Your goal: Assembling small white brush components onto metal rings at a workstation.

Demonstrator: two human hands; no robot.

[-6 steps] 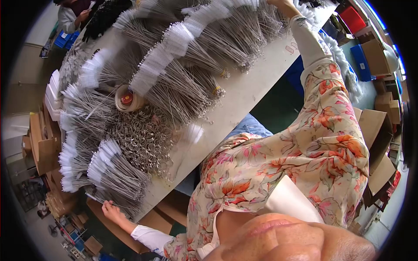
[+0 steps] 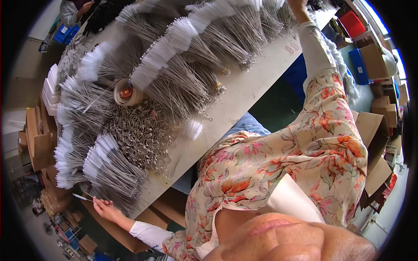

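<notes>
My left hand (image 2: 104, 208) is at the lower left, past the table's end. It pinches one thin wire brush (image 2: 82, 197) with a white bristle tip, beside a fanned bundle of the same brushes (image 2: 109, 167). My right hand (image 2: 298, 4) stretches to the top edge among more wire brush bundles (image 2: 196, 56); it is cut off by the frame, so its grip is hidden. A heap of metal rings (image 2: 141, 130) lies between the bundles.
A tape roll with a red core (image 2: 126, 92) sits among the brushes on the long white table (image 2: 252, 91). Another person's hand (image 2: 85, 6) works at the top left. Cardboard boxes (image 2: 370, 126), blue bins (image 2: 359, 65) and a red bin (image 2: 352, 24) stand on the right.
My right arm has shifted slightly toward the top right. My left hand still holds the single brush in about the same place.
</notes>
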